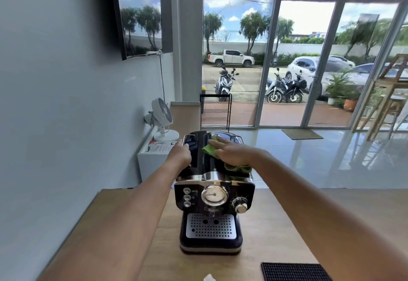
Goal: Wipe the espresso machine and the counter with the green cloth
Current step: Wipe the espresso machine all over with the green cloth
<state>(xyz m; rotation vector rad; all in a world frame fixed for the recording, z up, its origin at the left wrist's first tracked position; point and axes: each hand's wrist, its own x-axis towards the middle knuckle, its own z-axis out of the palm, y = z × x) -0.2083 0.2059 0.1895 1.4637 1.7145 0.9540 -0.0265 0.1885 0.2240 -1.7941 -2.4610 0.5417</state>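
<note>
A black and chrome espresso machine (213,196) stands on the wooden counter (276,232), its gauge and knobs facing me. The green cloth (209,150) lies on the machine's top, partly hidden. My right hand (231,153) presses flat on the cloth with straight fingers. My left hand (180,153) grips the top left rear edge of the machine, fingers curled over it.
A black rubber mat (294,272) lies at the counter's front right. A white fan (162,119) stands on a low white cabinet (152,161) behind the counter by the wall. Glass doors and a tiled floor lie beyond.
</note>
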